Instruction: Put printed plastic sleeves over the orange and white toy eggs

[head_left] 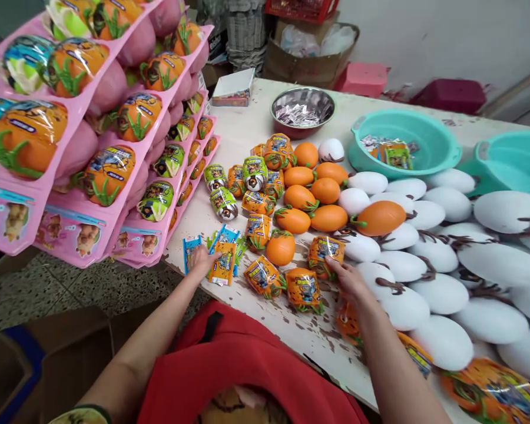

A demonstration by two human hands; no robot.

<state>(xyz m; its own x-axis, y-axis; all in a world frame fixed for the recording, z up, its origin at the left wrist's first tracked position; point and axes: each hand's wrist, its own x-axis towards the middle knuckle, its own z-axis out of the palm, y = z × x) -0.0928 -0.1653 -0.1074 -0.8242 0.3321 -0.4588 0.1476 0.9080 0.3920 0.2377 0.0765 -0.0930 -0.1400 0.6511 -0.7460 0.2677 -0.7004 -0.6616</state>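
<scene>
My left hand is at the table's front edge, on a loose pile of flat printed wrappers. Its thumb presses the edge of an orange wrapper, and the other fingers curl partly out of sight beside a blue wrapper. My right hand grips an orange toy egg in a printed wrapper, thumb and fingers at its near right side. Two more wrapped orange eggs lie between the hands. Bare orange eggs and wrapped green-and-white eggs are grouped just beyond.
Many white eggs with brown limbs cover the table's right side. Pink display trays of wrapped eggs are stacked high at left. Along the back stand a metal bowl of small packets and two turquoise basins. Cartons stand behind.
</scene>
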